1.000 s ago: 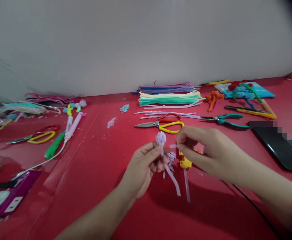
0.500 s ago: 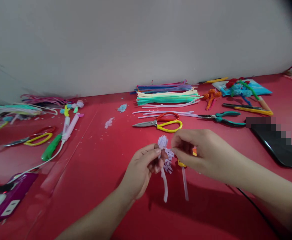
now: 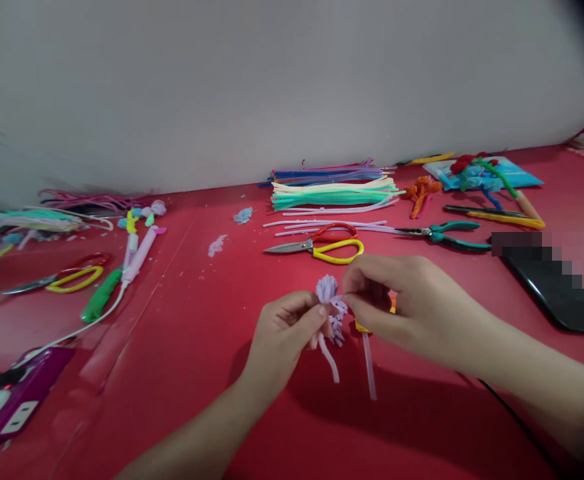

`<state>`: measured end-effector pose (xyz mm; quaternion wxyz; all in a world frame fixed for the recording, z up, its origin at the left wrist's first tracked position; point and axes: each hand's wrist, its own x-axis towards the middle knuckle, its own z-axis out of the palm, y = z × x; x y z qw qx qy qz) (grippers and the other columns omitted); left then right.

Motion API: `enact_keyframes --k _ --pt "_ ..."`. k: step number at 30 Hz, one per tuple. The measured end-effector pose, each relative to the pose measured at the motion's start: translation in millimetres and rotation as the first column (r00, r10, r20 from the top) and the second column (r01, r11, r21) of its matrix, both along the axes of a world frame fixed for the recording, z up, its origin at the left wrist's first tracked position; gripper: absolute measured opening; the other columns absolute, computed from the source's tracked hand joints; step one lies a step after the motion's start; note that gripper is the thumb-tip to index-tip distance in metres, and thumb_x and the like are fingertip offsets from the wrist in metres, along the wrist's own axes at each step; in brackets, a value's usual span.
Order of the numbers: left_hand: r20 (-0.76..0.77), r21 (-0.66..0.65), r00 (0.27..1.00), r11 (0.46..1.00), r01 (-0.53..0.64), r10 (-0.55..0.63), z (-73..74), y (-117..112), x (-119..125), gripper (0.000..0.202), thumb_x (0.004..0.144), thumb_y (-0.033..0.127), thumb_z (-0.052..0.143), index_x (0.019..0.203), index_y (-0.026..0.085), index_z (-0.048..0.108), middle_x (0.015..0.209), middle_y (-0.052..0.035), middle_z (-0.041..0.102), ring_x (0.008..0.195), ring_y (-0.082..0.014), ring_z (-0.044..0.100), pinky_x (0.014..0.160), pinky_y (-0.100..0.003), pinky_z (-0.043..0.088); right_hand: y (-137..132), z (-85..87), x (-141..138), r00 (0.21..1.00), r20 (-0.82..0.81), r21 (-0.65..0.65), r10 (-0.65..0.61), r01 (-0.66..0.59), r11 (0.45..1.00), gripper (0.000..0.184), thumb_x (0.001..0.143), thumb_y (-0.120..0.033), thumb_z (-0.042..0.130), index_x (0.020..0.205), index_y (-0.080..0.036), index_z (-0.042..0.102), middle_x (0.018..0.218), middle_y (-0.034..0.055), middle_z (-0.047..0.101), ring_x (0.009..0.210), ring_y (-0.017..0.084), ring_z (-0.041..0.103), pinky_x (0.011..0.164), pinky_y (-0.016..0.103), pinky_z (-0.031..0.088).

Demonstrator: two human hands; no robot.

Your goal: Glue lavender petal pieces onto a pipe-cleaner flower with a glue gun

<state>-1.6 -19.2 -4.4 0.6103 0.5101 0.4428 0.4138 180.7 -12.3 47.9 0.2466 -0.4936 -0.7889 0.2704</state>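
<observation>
Left hand (image 3: 292,327): fingers clamped on stem (image 3: 331,360) below lilac tuft (image 3: 327,288). Right hand (image 3: 387,300): fingers pinching pale strip (image 3: 338,299), apart second ago, now meeting tuft's base; work likely centred there.

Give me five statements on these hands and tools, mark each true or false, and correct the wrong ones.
1. The left hand pinches just below a lilac tuft. True.
2. The pliers lie to the right of the central scissors. True.
3. The right hand grips the central scissors. False: it pinches a lilac strip, and those scissors lie on the table.
4. The cream-and-mint bundle is left of the blue scraps. False: it is to their right.
5. A second pair of scissors lies on the left side of the table. True.
</observation>
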Motion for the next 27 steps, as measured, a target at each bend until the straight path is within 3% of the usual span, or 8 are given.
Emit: enact_keyframes --k 7,12,18,23,27 --pt "-0.113 0.041 0.993 0.998 -0.04 0.044 5.7 -1 2 0.023 0.077 0.021 0.058 0.055 0.015 0.054 0.05 0.0034 0.054 0.041 -0.0043 0.035 0.042 -0.018 0.028 -3 0.6 -2 0.999 0.025 0.0 0.026 -0.026 1.0 0.009 0.072 -0.014 0.051 0.07 -0.023 0.049 0.059 -0.007 0.053 0.05 0.008 0.043 0.045 0.021 0.028" --pt "-0.369 0.278 0.92 0.96 -0.029 0.134 9.8 -4 4 0.022 0.075 0.015 0.053 0.053 0.016 0.051 0.05 0.0036 0.046 0.048 -0.0075 0.04 0.048 -0.02 0.033 -4 -2.7 -6 0.995 0.095 0.109 0.029 -0.04 0.993 0.008 0.073 -0.013 0.05 0.072 -0.021 0.051 0.059 -0.0068 0.053 0.048 0.007 0.038 0.046 0.021 0.025" --pt "-0.503 0.513 0.831 0.856 0.066 0.238 7.8 -6 3 0.021 0.075 0.013 0.052 0.055 0.018 0.046 0.052 0.0049 0.037 0.048 -0.0081 0.034 0.048 -0.021 0.03 -8 -6.9 -8 0.985 0.174 0.296 0.012 -0.064 0.953 0.007 0.077 -0.014 0.048 0.073 -0.019 0.05 0.061 -0.0045 0.052 0.049 0.008 0.036 0.046 0.023 0.022" --pt "-0.55 0.523 0.8 0.846 0.105 0.241 9.8 -7 1 0.024 0.079 0.017 0.052 0.056 0.019 0.044 0.054 0.0041 0.038 0.05 -0.0089 0.035 0.05 -0.022 0.03 -8 -5.6 -9 0.985 0.171 0.3 0.015 -0.067 0.952 0.007 0.078 -0.014 0.047 0.074 -0.019 0.05 0.06 -0.0033 0.053 0.048 0.008 0.036 0.046 0.024 0.022" --pt "-0.482 0.443 0.853 0.896 0.041 0.2 10.7 -6 1 0.024 0.079 0.017 0.054 0.056 0.019 0.045 0.054 0.0036 0.04 0.05 -0.0094 0.037 0.051 -0.022 0.032 -7 -2.3 -8 0.995 0.098 0.206 0.018 -0.038 0.978 0.007 0.076 -0.013 0.049 0.074 -0.02 0.05 0.06 -0.0039 0.052 0.048 0.008 0.038 0.046 0.022 0.025"
